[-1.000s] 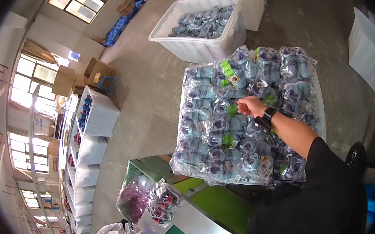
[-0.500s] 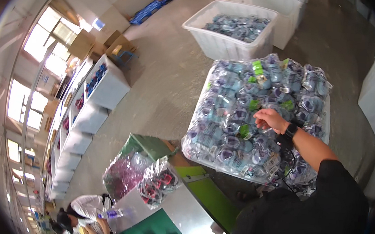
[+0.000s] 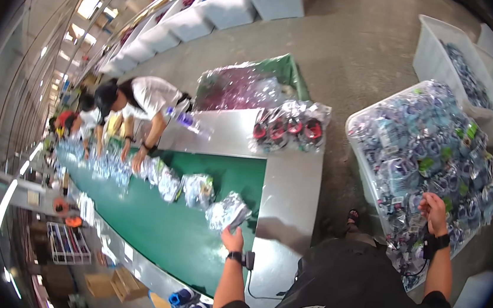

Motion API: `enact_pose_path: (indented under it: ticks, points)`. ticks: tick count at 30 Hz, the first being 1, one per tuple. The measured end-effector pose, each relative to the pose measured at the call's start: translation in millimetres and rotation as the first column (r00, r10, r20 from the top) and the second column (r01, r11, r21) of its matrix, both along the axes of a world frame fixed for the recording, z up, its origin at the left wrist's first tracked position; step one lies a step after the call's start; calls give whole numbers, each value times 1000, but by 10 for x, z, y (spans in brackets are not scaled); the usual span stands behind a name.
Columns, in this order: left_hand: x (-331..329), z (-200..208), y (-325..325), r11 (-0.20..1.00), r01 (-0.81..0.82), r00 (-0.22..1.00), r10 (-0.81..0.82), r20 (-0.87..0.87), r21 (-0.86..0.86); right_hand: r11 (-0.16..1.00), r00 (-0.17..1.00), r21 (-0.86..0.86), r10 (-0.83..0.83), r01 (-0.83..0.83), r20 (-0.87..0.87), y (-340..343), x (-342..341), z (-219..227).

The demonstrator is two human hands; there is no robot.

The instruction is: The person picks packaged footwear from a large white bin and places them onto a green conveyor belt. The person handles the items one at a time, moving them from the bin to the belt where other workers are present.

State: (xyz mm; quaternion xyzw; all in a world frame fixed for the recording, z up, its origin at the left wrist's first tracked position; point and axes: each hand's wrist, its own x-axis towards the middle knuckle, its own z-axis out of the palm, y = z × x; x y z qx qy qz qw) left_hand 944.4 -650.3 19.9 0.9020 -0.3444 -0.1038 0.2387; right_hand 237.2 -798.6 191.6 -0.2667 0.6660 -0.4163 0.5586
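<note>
My left hand (image 3: 231, 240) rests at the near end of a green conveyor belt (image 3: 162, 223), its fingers against a clear plastic packet (image 3: 228, 210) lying there. My right hand (image 3: 433, 209) reaches into a white bin (image 3: 359, 144) piled with several clear packets of blue and green items (image 3: 430, 154) on my right, fingers curled on the packets. Both wrists wear dark bands. More packets (image 3: 184, 186) lie in a row along the belt.
Other people (image 3: 138, 105) lean over the belt's far side, handling packets. Bagged red-and-black items (image 3: 287, 128) and a big clear bag (image 3: 241, 85) sit on the metal table (image 3: 291, 182). White bins (image 3: 463, 62) line the concrete floor.
The view has swung left from the packet bin to the conveyor belt. My left hand has come into view at the belt; my right hand stays on the packets in the bin.
</note>
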Motion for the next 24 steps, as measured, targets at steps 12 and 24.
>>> enact_pose_path:
  ticks: [12,24]
  points:
    - [1027,-102,-488,962,90,996,-86,-28,257,962,950,104,267,-252,-164,216,804,333]
    - [98,-121,-104,976,-51,968,-4,-249,-212,909,902,169,405,-380,-147,271,1187,271]
